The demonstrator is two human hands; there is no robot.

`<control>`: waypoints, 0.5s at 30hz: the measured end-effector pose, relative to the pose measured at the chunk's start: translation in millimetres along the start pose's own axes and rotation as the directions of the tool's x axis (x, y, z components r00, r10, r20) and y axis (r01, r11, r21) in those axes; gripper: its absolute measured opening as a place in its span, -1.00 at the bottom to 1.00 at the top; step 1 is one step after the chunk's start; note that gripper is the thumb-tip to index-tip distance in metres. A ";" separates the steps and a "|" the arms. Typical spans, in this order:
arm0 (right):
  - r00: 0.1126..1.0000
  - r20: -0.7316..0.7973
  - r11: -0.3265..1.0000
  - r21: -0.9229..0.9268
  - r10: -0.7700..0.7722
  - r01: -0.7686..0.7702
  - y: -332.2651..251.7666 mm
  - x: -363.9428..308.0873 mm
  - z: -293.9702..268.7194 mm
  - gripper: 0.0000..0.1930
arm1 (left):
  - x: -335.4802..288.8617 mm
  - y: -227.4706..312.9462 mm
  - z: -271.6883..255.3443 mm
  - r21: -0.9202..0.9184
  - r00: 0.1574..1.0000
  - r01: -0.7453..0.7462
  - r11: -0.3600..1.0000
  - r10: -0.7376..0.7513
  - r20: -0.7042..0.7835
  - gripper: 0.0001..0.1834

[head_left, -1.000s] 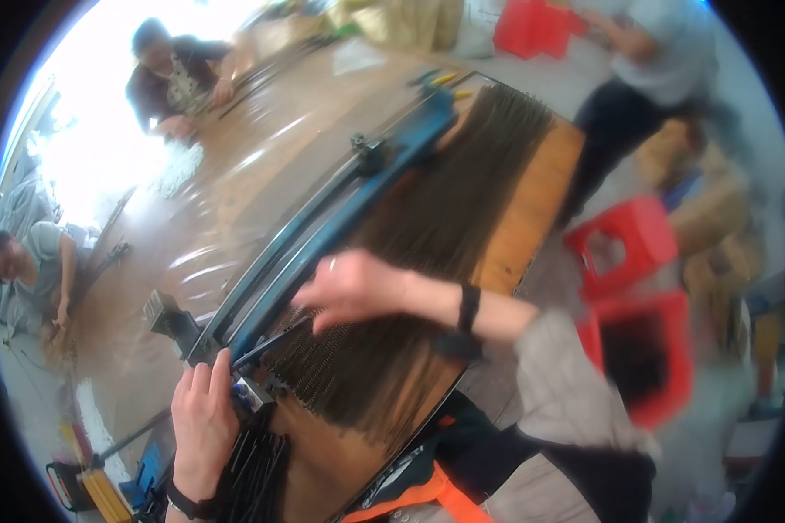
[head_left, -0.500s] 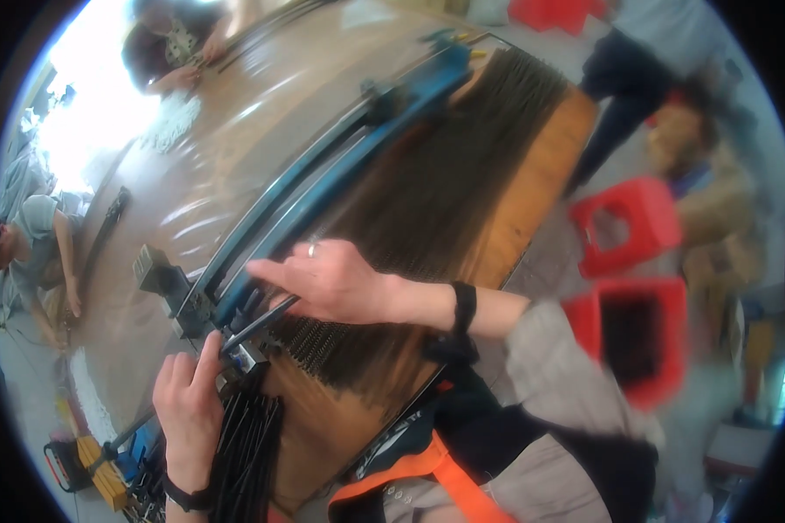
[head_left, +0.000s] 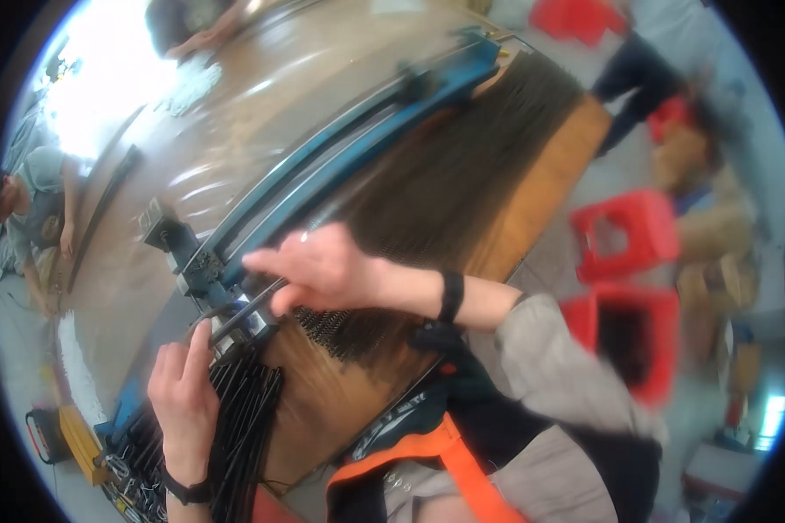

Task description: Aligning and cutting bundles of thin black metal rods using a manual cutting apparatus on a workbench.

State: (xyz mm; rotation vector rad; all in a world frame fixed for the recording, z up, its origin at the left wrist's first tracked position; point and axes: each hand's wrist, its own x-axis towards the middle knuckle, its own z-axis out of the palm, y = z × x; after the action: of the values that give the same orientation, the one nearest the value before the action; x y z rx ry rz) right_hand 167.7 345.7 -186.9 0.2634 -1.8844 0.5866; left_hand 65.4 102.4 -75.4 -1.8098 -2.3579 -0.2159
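Note:
A thin dark rod (head_left: 249,309) slants between my two hands, across the near end of a long blue rail fixture (head_left: 301,192). My right hand (head_left: 323,268) is closed on its upper part, forefinger stretched toward the rail. Lower left, my left hand (head_left: 183,397) has its fingers curled at the rod's lower part; its grip is partly hidden. A metal clamp block (head_left: 202,268) sits on the rail's near end, just beyond the rod. Many black rods (head_left: 249,410) lie bunched beside my left hand.
A wide layer of dark rods or springs (head_left: 445,192) covers the table right of the rail, beside its wooden edge (head_left: 532,192). Red stools (head_left: 624,235) stand on the floor at right. Another person (head_left: 39,218) works at far left; another's arm shows at the top.
The view has shifted slightly, so the fixture sits further right. Both hands stay at the rod. The rod's length that ran out below my left hand no longer shows clearly.

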 end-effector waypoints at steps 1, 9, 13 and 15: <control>1.000 0.010 0.995 -0.097 -0.026 0.027 10.0 2.8 -12.2 -0.57 | -5.3 -10.4 -2.5 0.003 1.000 0.009 1.000 -0.009 -0.002 -0.57; 0.882 0.272 0.923 -0.132 0.385 -0.362 57.0 -3.6 -3.3 -0.88 | -77.5 -105.5 -63.0 0.180 0.823 0.506 0.843 -0.411 -0.392 -0.76; 0.783 0.508 0.846 0.177 0.359 -0.502 30.3 56.9 66.2 -0.90 | -83.4 -89.4 -67.0 0.075 0.807 0.499 0.864 -0.431 -0.404 -0.75; 0.826 0.512 0.885 0.237 0.236 -0.400 23.0 76.1 104.1 -0.90 | -101.9 -87.7 -74.0 0.045 0.789 0.509 0.860 -0.445 -0.424 -0.75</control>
State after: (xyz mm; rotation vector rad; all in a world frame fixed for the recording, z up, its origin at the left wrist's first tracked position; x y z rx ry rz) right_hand 44.1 319.0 -153.0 0.3306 -2.3174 1.1715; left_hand 9.6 -31.9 -26.5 -0.9444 -2.3912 -0.4052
